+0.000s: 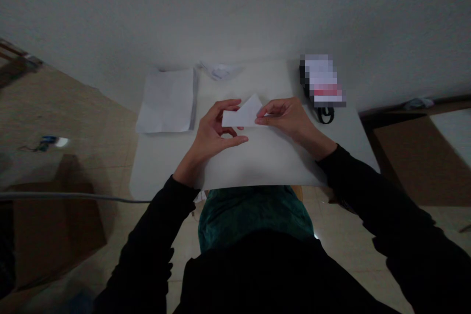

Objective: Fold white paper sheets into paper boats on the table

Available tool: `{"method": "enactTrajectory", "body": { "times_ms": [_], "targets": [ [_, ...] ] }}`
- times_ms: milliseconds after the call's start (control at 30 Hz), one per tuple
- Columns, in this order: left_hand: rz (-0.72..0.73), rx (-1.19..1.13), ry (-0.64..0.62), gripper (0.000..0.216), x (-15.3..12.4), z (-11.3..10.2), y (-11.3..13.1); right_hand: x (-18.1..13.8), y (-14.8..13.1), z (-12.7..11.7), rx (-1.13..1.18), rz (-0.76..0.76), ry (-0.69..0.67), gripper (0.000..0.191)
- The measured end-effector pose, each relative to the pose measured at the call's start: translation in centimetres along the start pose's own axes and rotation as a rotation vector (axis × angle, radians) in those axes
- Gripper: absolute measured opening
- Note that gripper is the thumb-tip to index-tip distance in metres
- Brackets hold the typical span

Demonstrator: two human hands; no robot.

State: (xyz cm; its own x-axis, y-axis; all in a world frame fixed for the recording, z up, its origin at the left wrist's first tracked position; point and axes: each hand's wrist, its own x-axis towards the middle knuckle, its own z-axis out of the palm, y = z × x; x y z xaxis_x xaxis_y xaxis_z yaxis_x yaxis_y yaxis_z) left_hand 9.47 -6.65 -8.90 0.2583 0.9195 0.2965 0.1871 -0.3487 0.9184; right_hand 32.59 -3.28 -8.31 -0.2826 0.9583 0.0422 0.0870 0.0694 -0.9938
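Pale wall point(235, 10) at 12 o'clock, dim light; white counter point(239, 164) before me. Folded white paper point(241, 117) held over the counter's middle, one corner peaked toward 12. Right hand point(285, 115), at its 3 o'clock, pinches it between thumb and fingers. Left hand point(213, 132), at 9, cupped open, thumb well apart below the paper; whether those fingers touch it, I can't tell. Stack of paper point(167, 103) at 10, crumpled clear wrapping, perhaps plastic point(220, 71), at 11, pixelated item point(324, 76) at 2.
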Motion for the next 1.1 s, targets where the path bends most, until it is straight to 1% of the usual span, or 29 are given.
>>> {"method": "enactTrajectory", "body": {
  "times_ms": [33,100,200,267,367,567,633,767,867,967,1033,1100],
  "targets": [
    [-0.017,-0.033,0.000,0.080,0.1,0.0,0.2,-0.2,-0.2,0.2,0.081,0.060,0.001,0.024],
    [-0.033,-0.078,0.024,0.068,0.2,0.0,0.4,-0.6,-0.4,0.5,0.213,0.168,-0.027,0.028],
    [0.000,-0.101,0.117,0.054,0.5,0.3,0.5,-1.1,-0.9,1.1,0.363,0.269,-0.113,0.028],
    [0.019,-0.107,0.173,0.050,0.7,0.6,0.5,-1.3,-1.3,1.6,0.440,0.305,-0.153,0.028],
    [0.022,-0.115,0.221,0.047,0.9,0.9,0.7,-1.5,-1.6,2.1,0.503,0.346,-0.192,0.029],
    [0.028,-0.151,0.282,0.043,0.9,1.3,1.1,-1.5,-1.5,2.3,0.530,0.375,-0.199,0.029],
    [0.021,-0.178,0.292,0.040,0.8,1.4,1.1,-1.5,-1.4,2.4,0.518,0.359,-0.176,0.030],
    [0.012,-0.216,0.303,0.037,0.9,1.4,0.7,-1.5,-1.2,2.6,0.467,0.278,-0.074,0.032],
    [-0.029,-0.240,0.327,0.040,1.0,1.3,0.4,-1.5,-1.0,2.6,0.362,0.144,0.009,0.034],
    [-0.109,-0.260,0.359,0.059,1.1,1.2,0.2,-1.4,-0.9,2.6,0.226,-0.024,0.096,0.039],
    [-0.144,-0.266,0.377,0.067,1.1,1.2,0.2,-1.4,-0.8,2.6,0.153,-0.097,0.157,0.044],
    [-0.156,-0.254,0.414,0.059,1.0,1.4,0.3,-1.4,-0.7,2.6,0.102,-0.139,0.220,0.050]
  ]
}}
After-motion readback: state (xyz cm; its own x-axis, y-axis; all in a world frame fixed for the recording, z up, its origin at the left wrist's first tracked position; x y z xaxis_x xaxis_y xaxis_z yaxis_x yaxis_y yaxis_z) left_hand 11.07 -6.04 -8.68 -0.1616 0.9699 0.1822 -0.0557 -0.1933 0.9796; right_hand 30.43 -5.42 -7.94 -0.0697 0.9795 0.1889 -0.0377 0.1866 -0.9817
